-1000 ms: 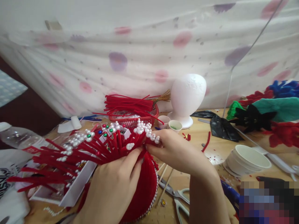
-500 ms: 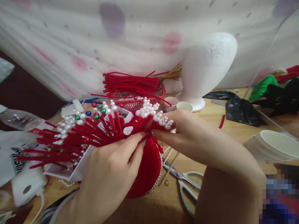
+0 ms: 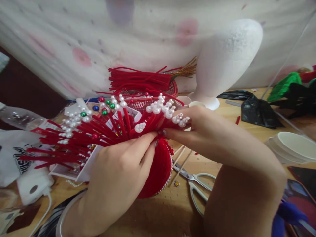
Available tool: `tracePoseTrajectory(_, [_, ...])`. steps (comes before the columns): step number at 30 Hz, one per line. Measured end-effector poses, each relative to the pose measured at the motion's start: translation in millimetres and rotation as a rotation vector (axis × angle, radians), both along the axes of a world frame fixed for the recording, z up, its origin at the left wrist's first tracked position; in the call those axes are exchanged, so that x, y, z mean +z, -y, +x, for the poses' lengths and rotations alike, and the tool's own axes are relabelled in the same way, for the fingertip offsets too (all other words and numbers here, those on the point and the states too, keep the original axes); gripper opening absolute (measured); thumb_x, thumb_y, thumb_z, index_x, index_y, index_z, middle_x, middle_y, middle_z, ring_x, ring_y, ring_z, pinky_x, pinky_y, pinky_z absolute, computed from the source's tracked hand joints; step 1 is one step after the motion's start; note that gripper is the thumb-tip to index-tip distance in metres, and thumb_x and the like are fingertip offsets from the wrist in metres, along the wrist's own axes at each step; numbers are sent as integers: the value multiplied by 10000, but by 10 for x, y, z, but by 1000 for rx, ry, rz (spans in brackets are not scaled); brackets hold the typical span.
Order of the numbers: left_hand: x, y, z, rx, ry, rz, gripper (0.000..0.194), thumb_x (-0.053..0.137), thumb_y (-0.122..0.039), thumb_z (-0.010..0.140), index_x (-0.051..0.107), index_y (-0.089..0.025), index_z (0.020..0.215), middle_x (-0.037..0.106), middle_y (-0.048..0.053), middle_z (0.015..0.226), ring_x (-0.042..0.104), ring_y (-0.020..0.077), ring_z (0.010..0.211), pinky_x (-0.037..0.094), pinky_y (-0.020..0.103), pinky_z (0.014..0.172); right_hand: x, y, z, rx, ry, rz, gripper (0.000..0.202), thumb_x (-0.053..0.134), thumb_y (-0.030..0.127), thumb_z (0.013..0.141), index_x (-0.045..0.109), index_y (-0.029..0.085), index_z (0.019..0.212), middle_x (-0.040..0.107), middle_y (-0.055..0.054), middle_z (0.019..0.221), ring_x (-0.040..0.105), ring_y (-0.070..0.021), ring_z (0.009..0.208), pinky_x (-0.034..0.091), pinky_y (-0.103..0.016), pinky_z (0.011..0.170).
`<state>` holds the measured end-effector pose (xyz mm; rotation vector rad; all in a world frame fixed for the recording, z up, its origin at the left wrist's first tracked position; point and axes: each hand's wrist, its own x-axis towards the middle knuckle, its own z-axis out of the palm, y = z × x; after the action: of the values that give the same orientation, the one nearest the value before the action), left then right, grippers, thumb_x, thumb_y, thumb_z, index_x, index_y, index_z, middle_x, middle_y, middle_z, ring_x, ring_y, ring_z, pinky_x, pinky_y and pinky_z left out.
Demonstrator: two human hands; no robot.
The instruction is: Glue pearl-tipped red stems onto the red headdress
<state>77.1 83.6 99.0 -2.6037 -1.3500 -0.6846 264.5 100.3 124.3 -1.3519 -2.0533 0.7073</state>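
Observation:
A round red velvet headpiece (image 3: 160,168) edged with a string of small pearls stands in front of me. Red fuzzy chenille stems (image 3: 98,133) fan out from its top, many tipped with clusters of white pearl beads (image 3: 158,107). My left hand (image 3: 120,168) is closed, thumb and forefinger pinching stems near their base. Opposite it, my right hand (image 3: 199,128) is closed around stems too, with pearl tips sticking out over its fingers. The two sets of fingertips nearly meet at the headpiece's top, and the exact spot they grip is partly hidden.
A red basket (image 3: 174,89) of chenille stems stands at the back, beside a white mannequin head (image 3: 227,59). Scissors (image 3: 190,176) and thin sticks lie right of the headpiece. Paper cups (image 3: 296,148) are at right. A white box (image 3: 85,168), white charger (image 3: 34,187) and plastic bottle (image 3: 22,120) are at left.
The view has tipped slightly, so the headpiece, hands and basket sit a little higher in the picture. Both hands keep the same pinch at the stems.

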Motion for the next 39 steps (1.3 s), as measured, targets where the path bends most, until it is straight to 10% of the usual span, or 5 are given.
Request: tracePoseTrajectory(39, [68, -186, -94, -18, 116, -84, 222, 556, -246, 858, 748, -281, 965, 762, 4, 802, 700, 192, 693, 522, 301, 656, 68, 45, -45, -161, 83, -153, 199, 574, 199, 757, 487, 193, 578, 473, 24, 559, 373, -75, 494, 261, -246, 425])
